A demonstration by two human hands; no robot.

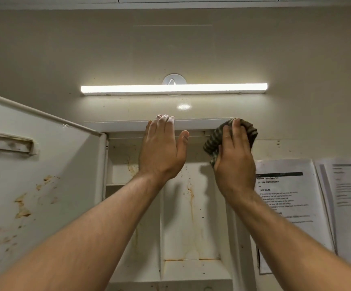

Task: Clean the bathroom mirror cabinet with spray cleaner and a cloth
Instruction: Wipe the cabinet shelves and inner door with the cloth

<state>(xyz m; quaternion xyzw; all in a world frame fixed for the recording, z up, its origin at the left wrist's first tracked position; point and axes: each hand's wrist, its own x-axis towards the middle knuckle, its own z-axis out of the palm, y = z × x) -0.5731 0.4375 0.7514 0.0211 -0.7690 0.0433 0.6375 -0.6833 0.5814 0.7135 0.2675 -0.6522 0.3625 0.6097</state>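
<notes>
The white cabinet (193, 223) hangs on the wall with its door (38, 185) swung open to the left; rust stains mark the door's inside and the shelves. My left hand (162, 150) is raised with its fingertips resting on the cabinet's top edge (120, 124), fingers together, holding nothing. My right hand (233, 162) grips a bunched dark striped cloth (212, 141) and presses it against the right end of that top edge. No spray bottle is in view.
A lit tube lamp (174, 88) is fixed to the wall just above the cabinet. Printed paper sheets (286, 206) are stuck to the wall right of the cabinet. The ceiling (191, 1) is close overhead.
</notes>
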